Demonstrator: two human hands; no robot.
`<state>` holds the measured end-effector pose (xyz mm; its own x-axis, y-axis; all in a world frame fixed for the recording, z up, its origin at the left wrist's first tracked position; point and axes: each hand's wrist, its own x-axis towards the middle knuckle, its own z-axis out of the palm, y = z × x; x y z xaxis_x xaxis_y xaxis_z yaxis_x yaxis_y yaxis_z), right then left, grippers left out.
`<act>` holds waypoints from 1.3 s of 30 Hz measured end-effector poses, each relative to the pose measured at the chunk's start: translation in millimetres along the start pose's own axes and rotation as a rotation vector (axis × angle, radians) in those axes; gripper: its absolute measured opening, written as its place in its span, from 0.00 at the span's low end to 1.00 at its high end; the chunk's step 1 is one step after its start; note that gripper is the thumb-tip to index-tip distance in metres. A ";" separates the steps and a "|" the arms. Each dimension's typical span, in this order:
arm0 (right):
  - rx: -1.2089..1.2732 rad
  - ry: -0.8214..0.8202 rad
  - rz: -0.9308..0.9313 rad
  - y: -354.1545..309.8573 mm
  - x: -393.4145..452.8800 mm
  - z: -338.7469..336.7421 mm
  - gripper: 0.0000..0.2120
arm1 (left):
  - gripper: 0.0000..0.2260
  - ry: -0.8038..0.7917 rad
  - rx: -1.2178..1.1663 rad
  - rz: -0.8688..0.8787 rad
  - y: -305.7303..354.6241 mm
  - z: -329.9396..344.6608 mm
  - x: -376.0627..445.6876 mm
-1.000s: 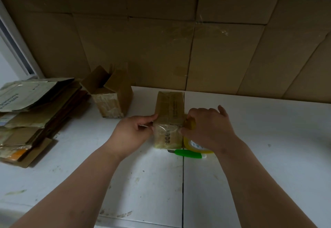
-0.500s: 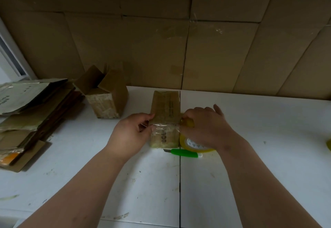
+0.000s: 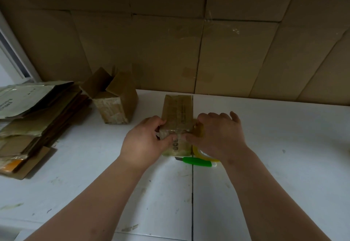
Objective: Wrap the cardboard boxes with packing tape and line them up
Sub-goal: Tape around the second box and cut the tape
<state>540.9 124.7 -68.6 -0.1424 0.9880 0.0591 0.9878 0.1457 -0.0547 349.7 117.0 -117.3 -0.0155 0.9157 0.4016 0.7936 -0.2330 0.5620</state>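
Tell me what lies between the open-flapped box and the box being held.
Only bare white table separates the open-flapped box from the held box in the head view.

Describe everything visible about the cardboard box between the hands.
The cardboard box is small, brown and oblong, closed, lying flat on the white table with its long side running away from the camera. Its top carries faint print; the near end looks glossy with clear tape and shows dark round marks. The left hand grips its near left corner, and the right hand presses the near right edge, thumb on the taped face. A yellow tape roll lies right beside it.
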 end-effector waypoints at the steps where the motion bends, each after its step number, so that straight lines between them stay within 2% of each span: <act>1: -0.005 0.011 0.008 -1.5 0.4 0.3 0.28 | 0.19 0.009 -0.002 -0.002 0.9 1.3 -0.2; 5: -0.009 0.033 -0.011 -2.8 0.7 -0.5 0.22 | 0.16 0.022 0.014 0.002 2.2 4.9 1.9; 9: 0.098 -0.043 -0.062 5.2 -2.0 -10.6 0.19 | 0.16 -0.014 -0.010 -0.007 -1.7 -0.4 4.3; 13: 0.340 -0.198 -0.106 7.3 -9.6 -23.9 0.27 | 0.21 -0.040 -0.093 -0.123 -7.8 -8.3 12.1; 16: 0.480 -0.221 -0.135 -3.5 -14.2 -23.9 0.29 | 0.25 -0.114 -0.078 -0.149 -13.0 -12.8 20.8; 19: 0.559 -0.186 -0.085 -16.3 -16.7 -18.1 0.31 | 0.25 -0.130 0.035 -0.128 -10.1 -11.7 29.9; 22: 0.684 -0.135 -0.025 -27.6 -19.1 -12.1 0.27 | 0.24 -0.155 -0.019 -0.164 -0.9 -11.3 34.0; 25: 0.808 -0.119 0.030 -32.9 -21.3 -3.7 0.27 | 0.32 -0.197 -0.041 -0.173 1.9 -13.2 35.0; 28: 0.991 -0.174 0.102 -27.2 -25.2 5.9 0.27 | 0.36 -0.234 -0.049 -0.175 -0.6 -15.7 37.1; 30: 1.113 -0.209 0.151 -20.8 -30.0 15.0 0.22 | 0.35 -0.255 -0.041 -0.177 -1.4 -15.3 39.3; 32: 1.213 -0.224 0.170 -16.6 -37.2 23.5 0.11 | 0.33 -0.247 -0.033 -0.166 -2.3 -13.6 40.7; 34: 1.371 -0.244 0.156 -15.8 -42.7 32.2 0.06 | 0.30 -0.237 -0.039 -0.149 -4.4 -11.3 41.9; 36: 1.514 -0.268 0.131 -17.3 -46.5 39.8 0.10 | 0.27 -0.247 -0.012 -0.115 -6.4 -10.7 43.2; 39: 1.560 -0.259 0.116 -18.7 -48.9 49.2 0.20 | 0.27 -0.277 0.020 -0.079 -9.4 -11.4 47.8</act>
<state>526.3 76.1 -119.5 -0.2416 0.9548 -0.1734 -0.0147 -0.1823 -0.9831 334.6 159.2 -95.1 0.0867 0.9860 0.1427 0.8084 -0.1533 0.5683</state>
